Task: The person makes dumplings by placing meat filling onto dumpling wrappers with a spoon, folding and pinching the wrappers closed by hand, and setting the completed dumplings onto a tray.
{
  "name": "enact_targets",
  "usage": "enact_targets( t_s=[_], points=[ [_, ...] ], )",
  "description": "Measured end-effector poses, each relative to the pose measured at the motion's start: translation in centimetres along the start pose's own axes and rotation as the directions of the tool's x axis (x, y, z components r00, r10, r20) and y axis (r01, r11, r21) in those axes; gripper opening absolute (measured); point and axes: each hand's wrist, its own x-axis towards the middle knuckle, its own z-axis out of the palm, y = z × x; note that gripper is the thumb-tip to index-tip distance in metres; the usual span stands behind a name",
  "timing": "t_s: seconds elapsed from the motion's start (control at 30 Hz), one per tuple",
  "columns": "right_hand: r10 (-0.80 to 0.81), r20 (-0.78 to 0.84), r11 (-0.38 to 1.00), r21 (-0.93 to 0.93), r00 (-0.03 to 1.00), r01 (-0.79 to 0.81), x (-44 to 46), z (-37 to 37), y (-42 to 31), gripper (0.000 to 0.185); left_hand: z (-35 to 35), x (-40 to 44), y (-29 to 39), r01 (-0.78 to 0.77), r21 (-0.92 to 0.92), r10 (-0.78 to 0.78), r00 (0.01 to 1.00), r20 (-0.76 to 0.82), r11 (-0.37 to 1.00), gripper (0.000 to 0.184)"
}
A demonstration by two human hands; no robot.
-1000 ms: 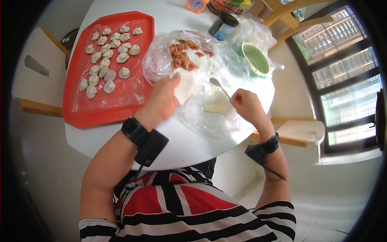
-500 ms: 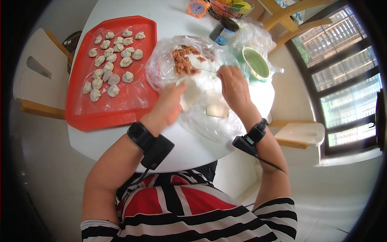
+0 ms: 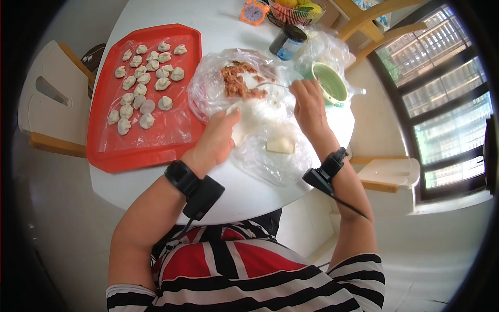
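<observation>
My left hand (image 3: 218, 132) is closed on the edge of a pale dough wrapper (image 3: 242, 125), with its thumb on top. In my right hand (image 3: 310, 101) is the thin handle of a metal spoon (image 3: 274, 84). The spoon's far end is at the right side of the minced meat filling (image 3: 236, 78), where its tip is hard to make out. That filling sits in a clear plastic bag (image 3: 200, 86). Nearer my body, a stack of square wrappers (image 3: 280, 144) lies on plastic film, below my right hand.
On the left, a red tray (image 3: 179, 157) holds several folded dumplings (image 3: 165, 103) on plastic film. A green basket (image 3: 331, 86), a dark-lidded jar (image 3: 287, 42), an orange clock (image 3: 254, 11) and a fruit basket (image 3: 299, 13) stand along the far right of the white table (image 3: 228, 192).
My right hand has moved slightly right and up, and more of the curved spoon shows. My left hand keeps the wrapper in about the same place.
</observation>
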Motion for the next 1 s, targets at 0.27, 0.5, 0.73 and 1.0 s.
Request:
enact_targets(
  t_s=[0.27, 0.5, 0.73, 1.0],
  points=[
    [-0.006, 0.08, 1.0, 0.024, 0.997, 0.004, -0.3, 0.3, -1.3, 0.02, -0.1, 0.2, 0.2, -0.004, -0.027, 0.003, 1.0, -0.009, 1.0, 0.032],
    [0.354, 0.191, 0.919, 0.111, 0.915, -0.379, -0.9, 0.0, -0.3, 0.008, 0.6, -0.3, 0.4, -0.006, 0.004, 0.006, 1.0, -0.02, 1.0, 0.035],
    [0.46, 0.273, 0.823, 0.227, 0.845, -0.521, -2.0, -0.3, -1.8, 0.012, 1.5, -0.8, 0.8, -0.045, 0.025, 0.046, 0.998, -0.04, 0.999, 0.041],
    [0.591, 0.386, 0.572, 0.418, 0.708, -0.705, -1.7, 0.2, -1.9, 0.015, 0.6, -0.4, 0.5, 0.069, 0.065, -0.073, 0.995, 0.068, 0.996, 0.038]
  ],
)
